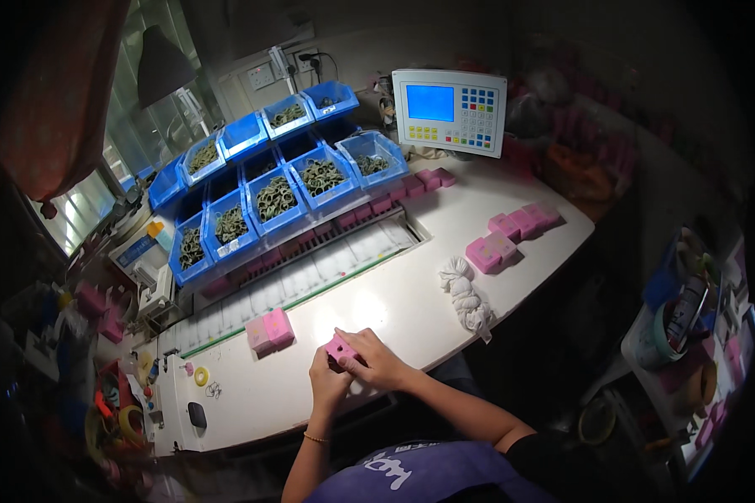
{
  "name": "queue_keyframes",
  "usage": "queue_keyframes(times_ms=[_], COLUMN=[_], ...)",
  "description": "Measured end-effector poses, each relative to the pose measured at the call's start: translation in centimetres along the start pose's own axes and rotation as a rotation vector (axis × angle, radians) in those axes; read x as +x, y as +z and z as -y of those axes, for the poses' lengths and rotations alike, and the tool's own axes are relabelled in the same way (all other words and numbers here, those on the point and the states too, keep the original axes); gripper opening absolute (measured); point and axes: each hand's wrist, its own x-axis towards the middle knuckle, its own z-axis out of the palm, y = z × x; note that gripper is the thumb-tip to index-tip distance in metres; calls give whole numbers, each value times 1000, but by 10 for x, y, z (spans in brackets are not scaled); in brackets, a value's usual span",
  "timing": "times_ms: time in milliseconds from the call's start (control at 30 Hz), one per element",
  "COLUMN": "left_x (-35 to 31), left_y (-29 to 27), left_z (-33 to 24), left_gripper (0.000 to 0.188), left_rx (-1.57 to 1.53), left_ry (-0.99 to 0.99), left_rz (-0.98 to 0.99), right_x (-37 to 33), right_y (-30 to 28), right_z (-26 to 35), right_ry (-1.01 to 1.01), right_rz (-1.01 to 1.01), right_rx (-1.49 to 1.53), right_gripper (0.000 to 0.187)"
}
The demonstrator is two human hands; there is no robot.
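Close to the table's front edge, a small pink block [339,349] with a dark hole in it is held between my two hands. My left hand [330,382] grips it from the near left, and my right hand [376,360] closes over it from the right. Parts of the block are covered by my fingers. Just left of my hands, two pink blocks [270,331] lie side by side on the white table [394,310]. More pink blocks [492,251] sit in a stepped row at the right, past a twisted white cloth [463,295].
Blue bins [256,222] in two tiers, several holding greenish ring-like parts, stand at the back above a slatted strip [294,289]. Behind the table's right side is a control panel [450,112] with a blue screen. A yellow ring [201,375] and a dark oval object [196,414] lie at left.
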Motion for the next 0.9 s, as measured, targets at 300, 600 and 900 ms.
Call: queue_keyframes(times_ms=[300,600,900], left_x=[2,2,-1], left_y=[1,3,5], left_z=[-2,-3,0], left_gripper=[41,37,38], left_rx=[79,53,13], left_ry=[70,60,80], left_rz=[-40,-51,-66], right_x=[-1,-5,-3], right_y=[8,20,26], right_z=[11,13,16], right_ry=[168,22,82], right_rz=[-19,-251,-351], right_rx=[118,-83,-107], right_gripper=[55,44,39])
